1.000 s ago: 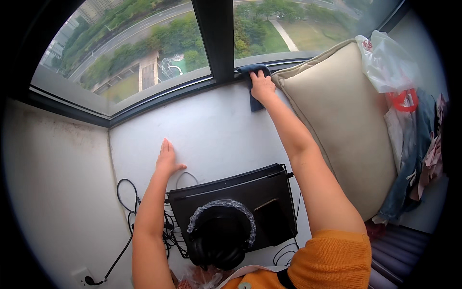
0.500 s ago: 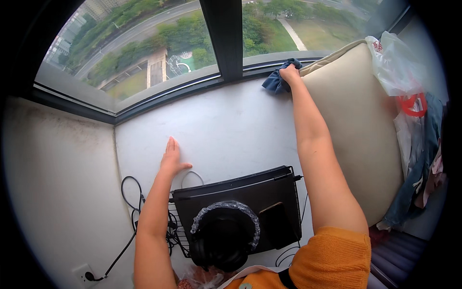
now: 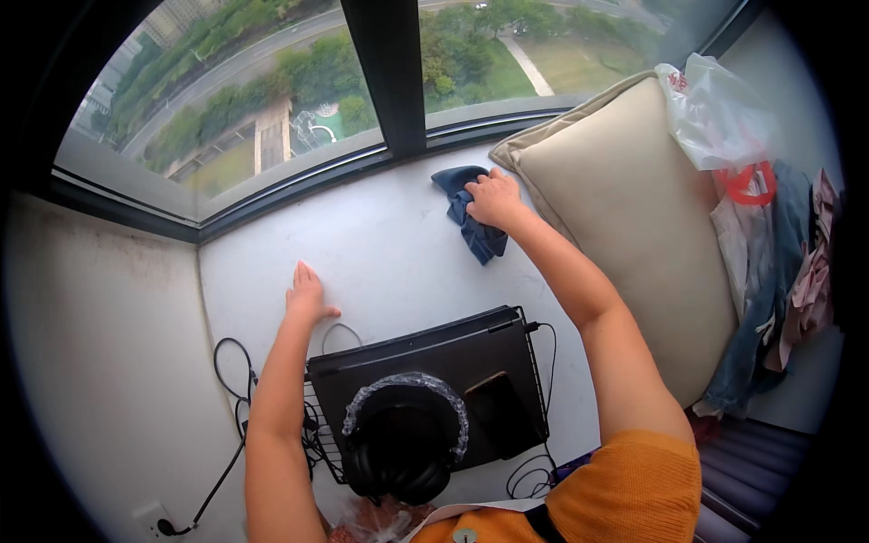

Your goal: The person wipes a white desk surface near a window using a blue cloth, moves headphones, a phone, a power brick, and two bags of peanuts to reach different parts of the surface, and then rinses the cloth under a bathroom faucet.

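A dark blue cloth lies bunched on the white window sill, and my right hand grips it from above, fingers curled into its folds. The cloth is just left of the beige cushion. My left hand rests flat on the sill further left, fingers stretched out and thumb apart, holding nothing. Nearer to me, a closed black laptop sits on a wire rack, with black headphones and a dark phone on top of it.
Black cables coil left of the laptop and run to a wall socket. A clear plastic bag with red handles and some clothes lie beyond the cushion. The dark window frame bounds the sill's far side.
My right hand has drawn the blue cloth from the window frame by the cushion's corner toward me and left across the sill. My left hand stays spread on the sill.
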### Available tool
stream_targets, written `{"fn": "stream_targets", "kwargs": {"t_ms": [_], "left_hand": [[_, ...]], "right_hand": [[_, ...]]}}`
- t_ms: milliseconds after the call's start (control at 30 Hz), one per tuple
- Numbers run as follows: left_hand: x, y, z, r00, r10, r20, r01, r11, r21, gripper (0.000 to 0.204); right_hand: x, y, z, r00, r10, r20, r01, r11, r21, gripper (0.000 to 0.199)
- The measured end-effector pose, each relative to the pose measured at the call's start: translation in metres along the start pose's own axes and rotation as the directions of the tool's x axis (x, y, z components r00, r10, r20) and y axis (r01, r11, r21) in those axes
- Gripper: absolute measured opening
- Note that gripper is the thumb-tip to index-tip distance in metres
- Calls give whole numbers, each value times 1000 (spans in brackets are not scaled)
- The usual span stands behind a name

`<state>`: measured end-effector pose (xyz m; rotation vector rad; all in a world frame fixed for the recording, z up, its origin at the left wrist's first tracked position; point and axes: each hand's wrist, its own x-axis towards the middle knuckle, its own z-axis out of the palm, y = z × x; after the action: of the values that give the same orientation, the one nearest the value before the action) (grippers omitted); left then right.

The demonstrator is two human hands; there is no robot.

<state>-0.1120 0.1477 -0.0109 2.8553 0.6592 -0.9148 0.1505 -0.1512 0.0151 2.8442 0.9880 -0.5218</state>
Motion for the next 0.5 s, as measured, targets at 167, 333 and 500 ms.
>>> {"fn": "stream_targets", "kwargs": {"t_ms": [167,333,500], "left_hand": [[2,10,-10,999,42,-13,-41,994,102,124],[-3,6,-5,999,47,-19,-46,999,24,121],[-4,12,-11,1000,27,12,-28,999,41,118]], "right_hand": [[47,55,33,941,278,-195,-216,933,288,60],[55,28,42,887,234,-397,-125,952,280,61],[31,-44,39,886,-315,-340,376,918,129,57]]}}
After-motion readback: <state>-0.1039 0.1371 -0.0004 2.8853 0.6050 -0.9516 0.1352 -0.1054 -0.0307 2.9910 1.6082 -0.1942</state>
